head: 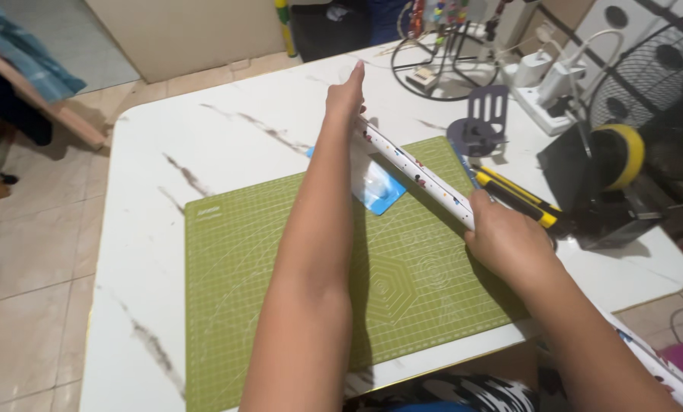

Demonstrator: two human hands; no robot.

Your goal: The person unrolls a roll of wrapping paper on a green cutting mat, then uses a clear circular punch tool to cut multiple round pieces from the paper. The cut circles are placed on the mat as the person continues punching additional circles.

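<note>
Nearest, the right hand (509, 243) is clamped round the near end of a white patterned roll (417, 174), which runs slantwise away over a green cutting mat (280, 275) on a white marbled table (204, 130). That hand also rests just beside a yellow-and-black knife (520, 200) that lies along the mat's right edge; whether it touches the knife I cannot tell. Farther out, the left hand (347, 98) lies flat with fingers straight, pressed against the far end of the roll, so the two hands sit well apart, one at each end. Under the roll, a blue card (383, 191) lies partly on the mat. Beyond the knife stands a black tape dispenser (601, 191) with a yellow roll of tape. A dark slotted spatula (482, 118) rests near the mat's far right corner. At the table's far edge are a wire stand (440, 65) and a white power strip (543, 103) with plugs.
</note>
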